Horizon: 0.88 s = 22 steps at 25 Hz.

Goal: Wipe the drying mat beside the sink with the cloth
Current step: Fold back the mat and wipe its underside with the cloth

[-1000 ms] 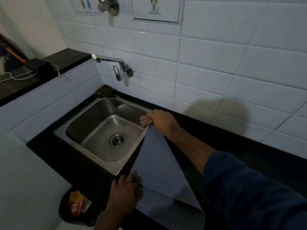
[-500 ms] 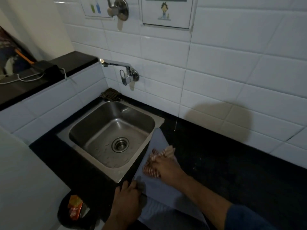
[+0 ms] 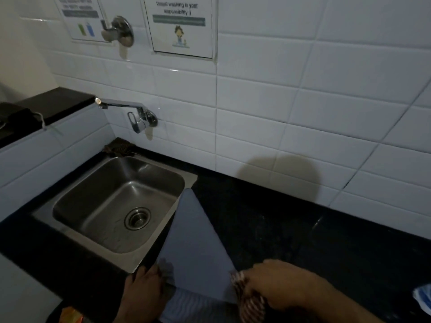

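A pale blue-grey drying mat (image 3: 194, 248) lies on the black counter just right of the steel sink (image 3: 116, 201), its far corner pointing to the wall. My right hand (image 3: 277, 284) grips a red-and-white striped cloth (image 3: 248, 297) and presses it on the mat's near right edge. My left hand (image 3: 144, 292) rests flat on the mat's near left corner, by the sink's front corner, fingers spread. The mat's near end runs out of view at the bottom.
A wall tap (image 3: 137, 117) reaches over the sink. A dark scrubber (image 3: 117, 148) sits at the sink's back left corner. White tiled wall behind, with two posters (image 3: 182, 24). An orange packet (image 3: 71, 315) shows at the bottom left; a blue-white item (image 3: 423, 297) at the right edge.
My right hand has dragged the cloth from the mat's far corner by the sink down to its near right edge. The left hand stayed on the near left corner. The camera tilted up.
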Each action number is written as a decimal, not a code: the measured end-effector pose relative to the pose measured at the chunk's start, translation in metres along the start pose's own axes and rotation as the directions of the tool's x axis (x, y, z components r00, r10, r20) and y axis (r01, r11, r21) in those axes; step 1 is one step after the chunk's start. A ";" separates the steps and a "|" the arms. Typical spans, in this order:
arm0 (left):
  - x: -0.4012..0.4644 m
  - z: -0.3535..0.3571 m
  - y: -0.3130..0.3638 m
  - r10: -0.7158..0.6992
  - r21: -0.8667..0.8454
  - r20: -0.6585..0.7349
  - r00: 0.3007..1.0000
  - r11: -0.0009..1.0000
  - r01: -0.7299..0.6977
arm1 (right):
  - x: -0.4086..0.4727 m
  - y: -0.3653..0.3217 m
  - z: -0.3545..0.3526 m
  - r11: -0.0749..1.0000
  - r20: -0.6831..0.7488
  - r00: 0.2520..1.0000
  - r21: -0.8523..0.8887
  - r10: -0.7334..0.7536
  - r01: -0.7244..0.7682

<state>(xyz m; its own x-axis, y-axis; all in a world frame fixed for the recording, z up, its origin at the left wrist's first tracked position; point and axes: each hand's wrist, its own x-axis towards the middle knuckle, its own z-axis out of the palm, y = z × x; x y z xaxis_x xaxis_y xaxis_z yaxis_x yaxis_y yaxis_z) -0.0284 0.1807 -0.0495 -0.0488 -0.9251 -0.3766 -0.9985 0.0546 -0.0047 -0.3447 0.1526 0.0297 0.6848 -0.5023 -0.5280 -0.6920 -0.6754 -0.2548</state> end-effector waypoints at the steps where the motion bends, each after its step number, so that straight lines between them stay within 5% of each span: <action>1: -0.002 -0.001 -0.001 0.002 -0.013 0.005 1.000 1.000 -0.001 | -0.003 -0.006 -0.018 1.000 -0.052 0.999 0.023 -0.003 0.004; 3: -0.011 -0.001 -0.005 0.020 -0.040 -0.012 1.000 0.999 -0.021 | 0.014 -0.020 -0.060 0.999 -0.293 0.955 -0.012 0.046 -0.051; 6: -0.021 0.004 -0.012 0.030 -0.031 0.060 0.998 0.999 -0.029 | 0.086 -0.029 -0.099 0.994 -0.650 0.753 0.039 0.105 -0.105; 9: -0.021 0.024 -0.020 0.016 -0.035 -0.016 1.000 0.999 -0.016 | 0.173 -0.008 -0.101 0.958 -0.716 0.641 0.262 0.276 -0.120; 15: -0.028 0.015 -0.012 0.005 -0.168 -0.045 0.999 0.986 -0.012 | 0.243 0.001 -0.052 0.877 -0.556 0.689 0.394 0.465 -0.273; 19: -0.022 0.016 -0.011 0.013 -0.193 -0.055 0.998 0.981 -0.023 | 0.196 -0.042 -0.004 0.991 -0.382 0.924 0.121 -0.004 0.055; 22: -0.024 0.017 -0.008 0.013 -0.120 -0.081 0.997 0.993 -0.023 | 0.153 -0.006 -0.014 0.999 -0.360 0.932 -0.043 -0.045 0.032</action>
<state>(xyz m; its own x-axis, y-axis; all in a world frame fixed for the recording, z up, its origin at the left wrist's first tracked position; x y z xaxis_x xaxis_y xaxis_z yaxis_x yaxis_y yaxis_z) -0.0188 0.2087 -0.0558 -0.0636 -0.9516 -0.3008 -0.9929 0.0301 0.1150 -0.2324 0.0723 -0.0377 0.7517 -0.6319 -0.1889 -0.6594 -0.7136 -0.2367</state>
